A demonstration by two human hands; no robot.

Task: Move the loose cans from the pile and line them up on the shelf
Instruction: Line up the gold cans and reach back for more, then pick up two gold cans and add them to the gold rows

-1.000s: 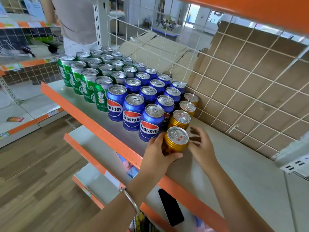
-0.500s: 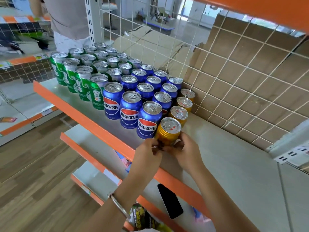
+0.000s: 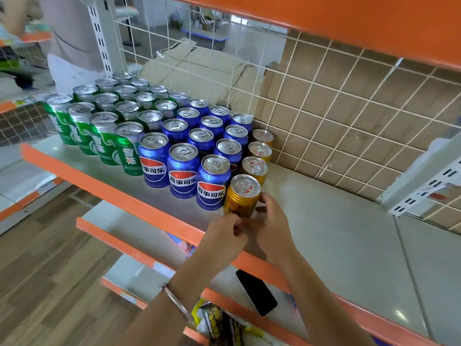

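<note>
A gold can stands upright at the front of a short gold column on the grey shelf, right beside the front blue cola can. My right hand wraps the gold can's lower right side. My left hand pinches at the can's base from the front. Rows of blue cans and green cans stand lined up to the left. The loose pile is out of view.
A white wire grid with cardboard backs the shelf. An orange shelf lip runs along the front. A black phone lies on the lower shelf. Another person stands behind the rack at the far left.
My hands slid from the top of the front gold can down to its base, both closing in around its lower part. The can stays at the front of the gold column.
</note>
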